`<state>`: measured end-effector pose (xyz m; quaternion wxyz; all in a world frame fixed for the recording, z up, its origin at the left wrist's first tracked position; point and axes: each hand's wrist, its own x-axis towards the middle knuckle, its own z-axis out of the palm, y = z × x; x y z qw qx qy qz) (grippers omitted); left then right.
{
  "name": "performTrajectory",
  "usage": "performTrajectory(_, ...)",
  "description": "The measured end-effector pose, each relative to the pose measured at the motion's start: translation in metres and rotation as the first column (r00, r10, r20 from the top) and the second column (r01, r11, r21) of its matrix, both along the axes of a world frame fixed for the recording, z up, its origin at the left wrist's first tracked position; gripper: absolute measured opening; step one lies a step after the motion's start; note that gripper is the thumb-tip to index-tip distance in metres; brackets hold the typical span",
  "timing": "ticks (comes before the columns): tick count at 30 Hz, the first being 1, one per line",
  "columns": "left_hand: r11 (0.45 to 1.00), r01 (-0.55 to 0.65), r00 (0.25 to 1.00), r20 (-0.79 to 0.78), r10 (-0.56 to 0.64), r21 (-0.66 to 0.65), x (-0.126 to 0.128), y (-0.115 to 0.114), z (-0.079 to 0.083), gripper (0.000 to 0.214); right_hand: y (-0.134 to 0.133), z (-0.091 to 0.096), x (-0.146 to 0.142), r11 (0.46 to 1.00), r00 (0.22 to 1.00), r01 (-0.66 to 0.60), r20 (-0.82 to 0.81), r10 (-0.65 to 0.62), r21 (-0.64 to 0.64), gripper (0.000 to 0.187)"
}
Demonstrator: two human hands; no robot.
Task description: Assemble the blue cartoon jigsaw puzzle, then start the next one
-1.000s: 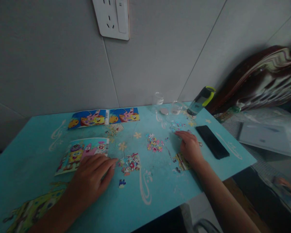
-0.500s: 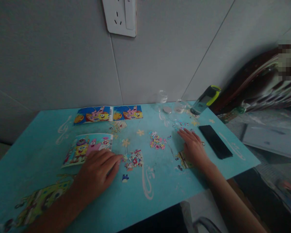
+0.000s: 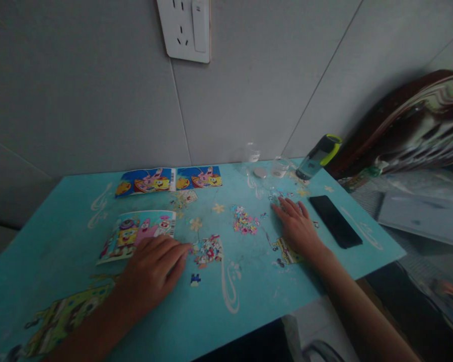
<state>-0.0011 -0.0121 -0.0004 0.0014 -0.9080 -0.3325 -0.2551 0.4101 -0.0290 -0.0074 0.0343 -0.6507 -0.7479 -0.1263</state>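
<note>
My left hand (image 3: 153, 269) lies flat and open on the turquoise table (image 3: 60, 236), fingertips touching a cluster of joined puzzle pieces (image 3: 208, 250). Just behind it lies a cartoon picture card (image 3: 134, 236). My right hand (image 3: 298, 229) rests palm down, fingers spread, over a partly built yellow puzzle patch (image 3: 287, 254); its fingertips reach small loose pieces (image 3: 283, 193). A heap of loose pieces (image 3: 244, 221) sits between my hands. One single blue piece (image 3: 195, 279) lies near the left hand.
A black phone (image 3: 334, 221) lies right of my right hand. At the back stand two clear cups (image 3: 252, 152), a small round lid (image 3: 260, 173) and a green-topped bottle (image 3: 319, 156). Two cartoon cards (image 3: 168, 179) lie by the wall. A wall socket (image 3: 186, 27) hangs above.
Both hands stay nearly where they were; the right fingers have spread out flatter toward the far loose pieces. The view has shifted slightly.
</note>
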Motion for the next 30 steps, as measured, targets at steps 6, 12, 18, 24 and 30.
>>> performTrajectory(6,1.000,0.009,1.000,0.007,-0.009,0.023,0.000,0.002,0.002,0.021,-0.005,0.005,0.010,0.999,1.000,0.000,0.010,0.000,-0.037,0.068)
performTrajectory(12,1.000,-0.003,1.000,0.018,0.003,0.010,0.001,0.001,0.001,0.019,-0.059,0.016,-0.016,0.995,0.997,-0.076,-0.019,0.075,-0.058,0.053)
performTrajectory(18,1.000,0.006,1.000,0.007,-0.006,0.019,0.001,0.001,-0.002,0.018,-0.075,0.019,-0.078,0.957,0.960,-0.269,-0.114,0.256,-0.111,0.054)
performTrajectory(24,0.999,-0.004,1.000,0.005,0.004,0.038,-0.001,0.005,-0.003,0.018,-0.049,0.030,-0.120,0.928,0.919,-0.359,-0.214,0.331,-0.103,0.033)
performTrajectory(30,1.000,-0.005,1.000,0.009,0.005,0.021,0.000,0.002,-0.002,0.017,-0.009,0.032,-0.076,0.973,0.939,-0.226,-0.276,0.204,-0.048,0.056)
